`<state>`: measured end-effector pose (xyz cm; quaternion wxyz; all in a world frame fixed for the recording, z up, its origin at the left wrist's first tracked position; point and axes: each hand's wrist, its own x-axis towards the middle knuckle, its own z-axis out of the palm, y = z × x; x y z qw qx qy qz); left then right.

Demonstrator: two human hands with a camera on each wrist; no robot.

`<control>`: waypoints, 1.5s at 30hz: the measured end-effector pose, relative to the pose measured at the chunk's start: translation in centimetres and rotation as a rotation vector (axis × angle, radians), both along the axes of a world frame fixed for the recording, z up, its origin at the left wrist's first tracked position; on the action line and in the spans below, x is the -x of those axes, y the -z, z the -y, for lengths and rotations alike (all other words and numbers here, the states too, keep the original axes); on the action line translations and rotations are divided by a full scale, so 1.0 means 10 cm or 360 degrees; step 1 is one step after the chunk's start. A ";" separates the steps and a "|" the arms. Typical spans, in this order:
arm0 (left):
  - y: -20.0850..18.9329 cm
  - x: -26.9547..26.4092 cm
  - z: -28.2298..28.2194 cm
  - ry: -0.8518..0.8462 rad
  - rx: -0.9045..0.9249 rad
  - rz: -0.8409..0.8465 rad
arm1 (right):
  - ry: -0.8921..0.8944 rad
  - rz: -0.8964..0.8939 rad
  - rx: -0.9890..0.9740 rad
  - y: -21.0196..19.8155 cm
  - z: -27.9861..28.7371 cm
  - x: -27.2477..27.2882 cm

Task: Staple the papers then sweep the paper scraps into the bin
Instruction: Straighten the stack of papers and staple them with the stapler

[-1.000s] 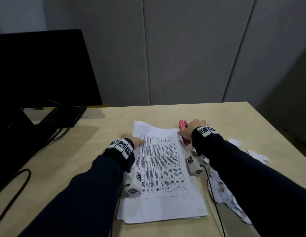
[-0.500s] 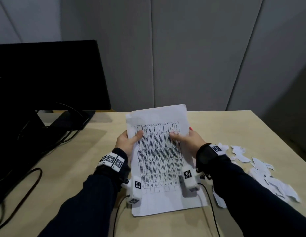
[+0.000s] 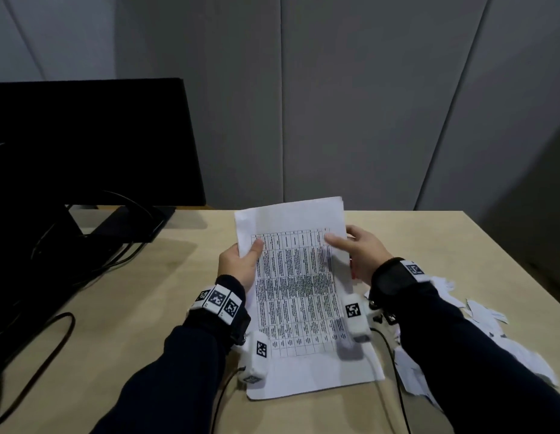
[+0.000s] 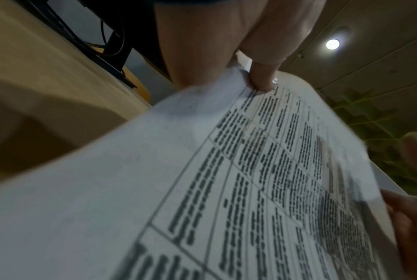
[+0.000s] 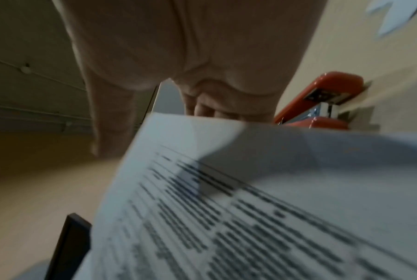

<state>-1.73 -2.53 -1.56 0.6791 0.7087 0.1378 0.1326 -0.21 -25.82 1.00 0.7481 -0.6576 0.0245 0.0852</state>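
Note:
A stack of printed papers with a table of text is held tilted up off the desk, its lower edge near the desk top. My left hand pinches the stack's left edge, thumb on the front. My right hand pinches the right edge the same way. In the left wrist view my thumb presses the papers. The red stapler lies on the desk just behind my right hand and the papers. White paper scraps are strewn on the desk's right side. No bin is in view.
A black monitor on its stand fills the back left of the wooden desk, with black cables trailing along the left side. The desk's right edge runs just beyond the scraps. Grey wall panels stand behind.
The papers lay flat a second ago, with my right hand on the stapler. Both hands have since taken the stack's edges and raised it tilted towards me.

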 end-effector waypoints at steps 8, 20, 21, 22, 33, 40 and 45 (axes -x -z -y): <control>-1.13 0.29 -0.09 -0.0023 -0.0266 0.0754 | 0.0031 0.0593 -0.0121 -0.42 -0.14 0.17; -0.84 0.46 -0.19 0.0062 -0.0222 0.0724 | 0.0122 0.0644 0.0035 -0.24 -0.24 0.23; -0.81 0.45 -0.17 0.0058 -0.0211 0.0715 | 0.0109 0.0637 0.0057 -0.21 -0.24 0.23; -0.79 0.44 -0.16 0.0048 -0.0214 0.0722 | 0.0089 0.0614 0.0081 -0.19 -0.24 0.22; -0.92 0.15 -0.16 -0.0197 -0.0167 0.0754 | 0.0134 -0.0075 0.1809 -0.14 0.04 -0.26; -0.90 0.12 -0.11 -0.0090 -0.0113 0.0610 | -0.0171 -0.0092 0.2309 0.11 0.01 -0.34; -0.90 0.15 -0.12 -0.0020 -0.0059 0.0488 | 0.0268 -0.0449 0.0718 0.00 0.26 -0.42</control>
